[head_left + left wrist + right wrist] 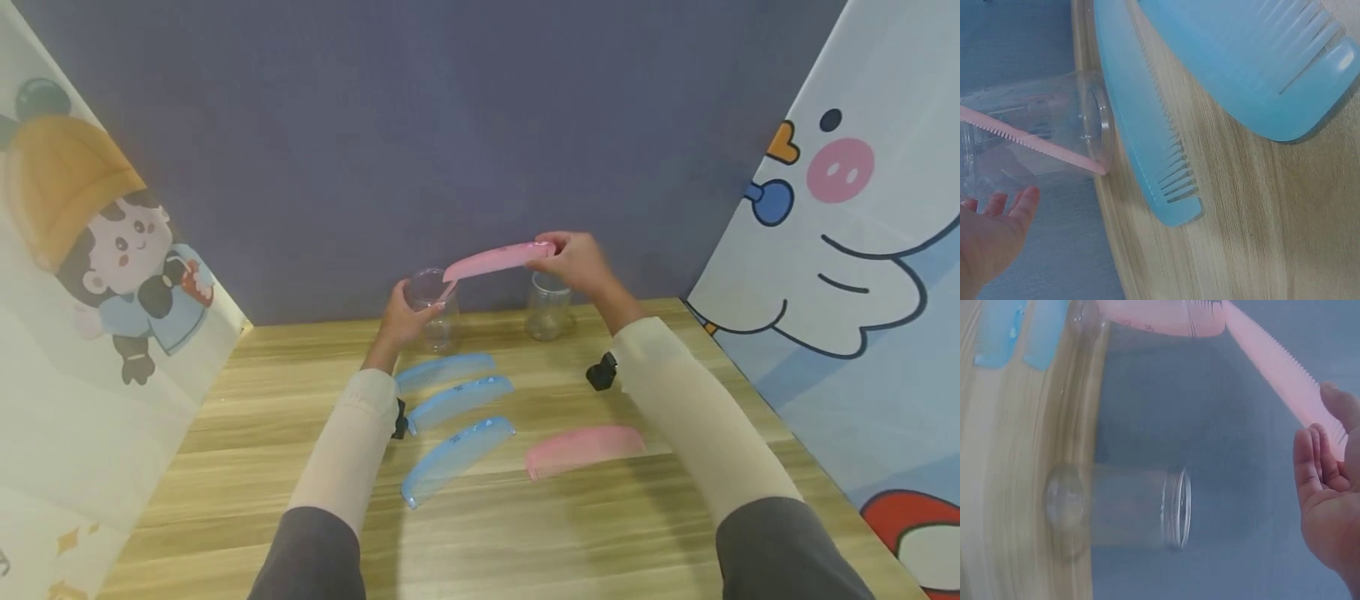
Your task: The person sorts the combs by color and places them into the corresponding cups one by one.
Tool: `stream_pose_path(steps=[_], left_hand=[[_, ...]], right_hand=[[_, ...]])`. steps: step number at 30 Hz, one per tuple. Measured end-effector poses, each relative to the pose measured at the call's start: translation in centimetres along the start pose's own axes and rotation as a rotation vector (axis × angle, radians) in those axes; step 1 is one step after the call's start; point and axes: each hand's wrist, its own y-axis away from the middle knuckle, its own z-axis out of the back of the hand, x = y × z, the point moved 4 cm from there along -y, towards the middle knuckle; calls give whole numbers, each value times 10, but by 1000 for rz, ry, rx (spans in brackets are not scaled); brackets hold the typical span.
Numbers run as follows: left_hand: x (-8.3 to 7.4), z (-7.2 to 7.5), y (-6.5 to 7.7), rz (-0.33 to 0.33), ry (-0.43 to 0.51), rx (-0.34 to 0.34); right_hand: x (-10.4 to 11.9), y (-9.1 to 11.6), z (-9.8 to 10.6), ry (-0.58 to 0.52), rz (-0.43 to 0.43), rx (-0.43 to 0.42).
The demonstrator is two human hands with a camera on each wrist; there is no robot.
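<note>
My left hand (400,323) grips a clear jar (438,335) at the back of the table, its thumb across the front. Inside that jar a pink comb (1029,139) leans at a slant, with one end at the rim. My right hand (579,265) pinches a second pink comb (495,261) by one end, in the air. The free end of this comb points left, over the held jar's mouth; whether the two combs touch I cannot tell. Below the right hand stands another clear jar (1129,506), upright with nothing visible in it.
Three blue combs (446,369) (461,401) (459,460) lie on the wooden table (300,400) in front of the left jar. To their right lies one more pink comb (585,447). A grey wall (480,150) rises behind the jars, with printed panels on both sides.
</note>
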Motion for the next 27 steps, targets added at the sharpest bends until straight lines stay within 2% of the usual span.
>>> stream_pose_path(steps=[8, 11, 18, 27], left_hand=[[2, -1, 0, -8, 5, -3], [1, -1, 1, -9, 9, -6], [-3, 0, 4, -23, 11, -12], [-3, -2, 4, -39, 51, -19]], right_hand=[[22, -10, -23, 68, 15, 1], [31, -11, -31, 51, 15, 0], [47, -13, -49, -15, 78, -2], [56, -8, -54, -17, 107, -9]])
